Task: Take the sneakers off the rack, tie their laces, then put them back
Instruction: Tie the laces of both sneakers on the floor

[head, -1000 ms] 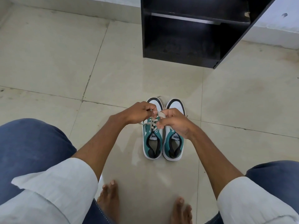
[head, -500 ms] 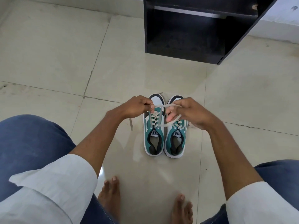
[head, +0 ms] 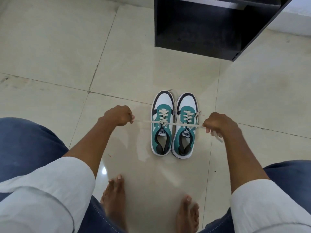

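Observation:
Two teal, white and black sneakers stand side by side on the tiled floor, toes pointing away from me: the left sneaker (head: 162, 123) and the right sneaker (head: 186, 126). A cream lace (head: 144, 122) from the left sneaker is stretched taut sideways across both shoes. My left hand (head: 118, 117) grips one lace end to the left of the shoes. My right hand (head: 217, 124) grips the other end to the right, with a loose tail hanging below its fingers. The black shoe rack (head: 202, 22) stands beyond the shoes.
My bare feet (head: 114, 195) rest on the floor close behind the sneakers, with my knees in blue jeans at both lower corners. A white wall base (head: 292, 22) runs to the right of the rack. Beige tiles stretch away to the left.
My hands were together over the left sneaker working the lace. They have pulled apart to either side, drawing the lace tight. The view has tilted slightly downward.

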